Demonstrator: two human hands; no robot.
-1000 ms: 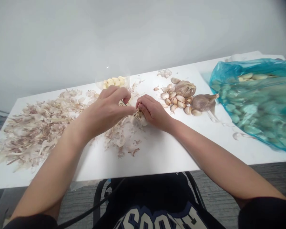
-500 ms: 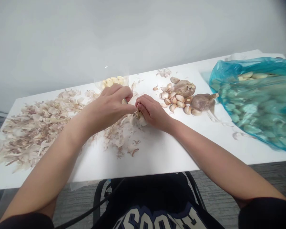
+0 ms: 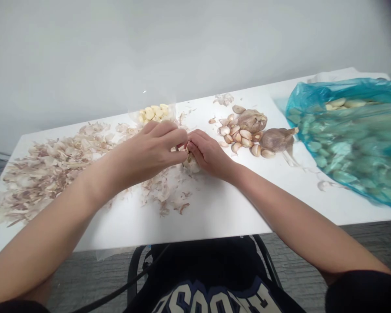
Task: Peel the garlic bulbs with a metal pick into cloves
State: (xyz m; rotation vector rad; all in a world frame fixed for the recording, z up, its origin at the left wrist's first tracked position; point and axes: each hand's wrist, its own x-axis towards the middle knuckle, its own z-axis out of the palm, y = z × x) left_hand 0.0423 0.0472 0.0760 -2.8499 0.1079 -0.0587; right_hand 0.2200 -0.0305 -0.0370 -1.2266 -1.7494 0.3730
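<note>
Left hand (image 3: 146, 150) pinches shut at the top of a garlic bulb (image 3: 192, 165), and right hand (image 3: 208, 153) curls closed around its side, the bulb sitting between them over the white table (image 3: 221, 213). Just behind the hands, a clear container (image 3: 169, 111) holds peeled cloves (image 3: 153, 114). Far right, a blue bag (image 3: 313, 98) holds more pale cloves (image 3: 340, 103) near its top, the rest tinted by the plastic. Loose cloves (image 3: 236, 139) and two bulbs (image 3: 252, 121) lie beside it, with skins (image 3: 52, 174) heaped left
</note>
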